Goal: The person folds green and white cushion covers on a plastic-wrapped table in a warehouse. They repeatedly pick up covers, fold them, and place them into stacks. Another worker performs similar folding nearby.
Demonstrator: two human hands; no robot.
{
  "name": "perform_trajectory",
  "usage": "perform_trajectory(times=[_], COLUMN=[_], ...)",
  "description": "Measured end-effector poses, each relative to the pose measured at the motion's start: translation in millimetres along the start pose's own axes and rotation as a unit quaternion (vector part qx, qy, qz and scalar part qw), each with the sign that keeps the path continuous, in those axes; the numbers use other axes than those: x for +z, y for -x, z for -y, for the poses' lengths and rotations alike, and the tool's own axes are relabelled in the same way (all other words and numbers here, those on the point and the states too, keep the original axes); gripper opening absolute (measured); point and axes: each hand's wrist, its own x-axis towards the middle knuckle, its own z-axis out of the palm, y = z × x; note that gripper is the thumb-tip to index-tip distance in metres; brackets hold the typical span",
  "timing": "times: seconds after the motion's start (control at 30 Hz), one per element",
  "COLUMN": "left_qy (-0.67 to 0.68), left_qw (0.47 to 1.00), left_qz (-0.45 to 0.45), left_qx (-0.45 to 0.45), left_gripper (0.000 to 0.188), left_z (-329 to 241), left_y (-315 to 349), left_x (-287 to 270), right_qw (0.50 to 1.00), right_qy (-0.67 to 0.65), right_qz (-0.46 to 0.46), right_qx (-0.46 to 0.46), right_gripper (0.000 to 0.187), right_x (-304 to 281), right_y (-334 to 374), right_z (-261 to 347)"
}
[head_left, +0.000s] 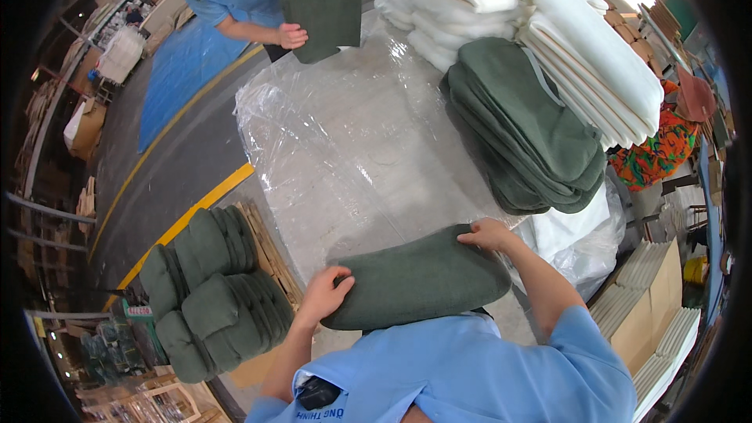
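A dark green cushion cover [419,278], which may have padding inside, lies across the front of my body at the near edge of the plastic-covered table [376,149]. My left hand [327,291] grips its left end, fingers curled over the edge. At the upper right corner, my right hand [487,235] pinches the fabric. A pile of similar green covers [525,117] rests on the table's right side. Across the table, another person's hand [292,35] holds a green piece [321,4] of the same fabric upright.
White padding sheets [587,55] are stacked at the far right. Plump green cushions [219,290] sit on a wooden pallet [270,251] at my left. Flat cardboard [638,298] leans at the right, near a person in a bright patterned top [658,149]. A blue sheet [184,70] covers floor at far left.
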Motion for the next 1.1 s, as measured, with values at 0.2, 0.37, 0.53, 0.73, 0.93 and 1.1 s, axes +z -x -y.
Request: perform_trajectory(times=[0.2,0.37,0.53,0.73,0.93,1.1], left_qy=[-0.12,-0.116,-0.135,-0.237,-0.263,-0.259], left_qw=[0.979,0.957,0.932,0.928,0.96,0.963], left_qz=[0.025,0.237,0.315,0.285,0.097,-0.033], left_qx=[0.16,0.119,0.116,0.025,0.016,0.073], left_gripper=[0.063,0.066,0.057,0.054,0.05,0.043], left_z=[-56.2,-86.7,-72.0,-59.9,-55.1,-41.7], left_y=[-102.7,-150.7,-163.7,-147.3,-126.9,-131.3], left_x=[42.9,59.5,35.4,32.6,73.3,83.8], right_qw=[0.962,0.944,0.92,0.792,0.67,0.725], right_qy=[-0.132,-0.185,-0.371,-0.609,-0.727,-0.656], right_qz=[-0.179,-0.204,-0.088,0.025,-0.083,-0.174], right_qx=[-0.16,-0.185,-0.093,0.031,0.127,0.117], right_gripper=[0.034,0.02,0.02,0.024,0.035,0.037], right_x=[23.7,19.7,21.5,21.5,38.3,51.4], right_y=[1.8,36.1,45.0,10.1,-30.2,-42.5], right_z=[6.2,-4.9,0.2,12.5,39.5,47.9])
